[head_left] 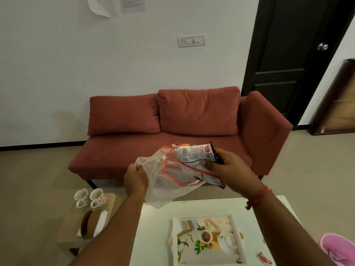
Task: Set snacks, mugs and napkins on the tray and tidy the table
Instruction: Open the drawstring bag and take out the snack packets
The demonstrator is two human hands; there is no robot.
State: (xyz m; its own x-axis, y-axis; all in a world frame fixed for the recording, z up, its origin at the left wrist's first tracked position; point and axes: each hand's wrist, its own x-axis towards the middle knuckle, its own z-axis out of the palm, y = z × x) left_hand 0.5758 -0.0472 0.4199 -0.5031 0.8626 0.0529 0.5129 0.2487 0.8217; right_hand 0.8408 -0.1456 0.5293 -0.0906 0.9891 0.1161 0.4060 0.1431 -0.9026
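Observation:
My left hand (pixel 135 178) grips the rim of a clear plastic bag (pixel 167 181) with red lines, held above the far edge of the white table (pixel 157 227). My right hand (pixel 223 167) is closed on white snack packets (pixel 194 153) at the bag's mouth; one packet lies partly inside the bag. A printed tray (pixel 208 240) with a teapot picture lies on the table below, nothing standing on it. Two floral mugs (pixel 90 197) and a napkin holder (pixel 92 224) with white napkins stand on a low stool at the left.
A red sofa (pixel 182 131) faces the table. A small red wrapper (pixel 264 258) lies on the table at the right, near a pink object (pixel 340 246) at the frame's edge. A dark door (pixel 288 54) stands at the back right.

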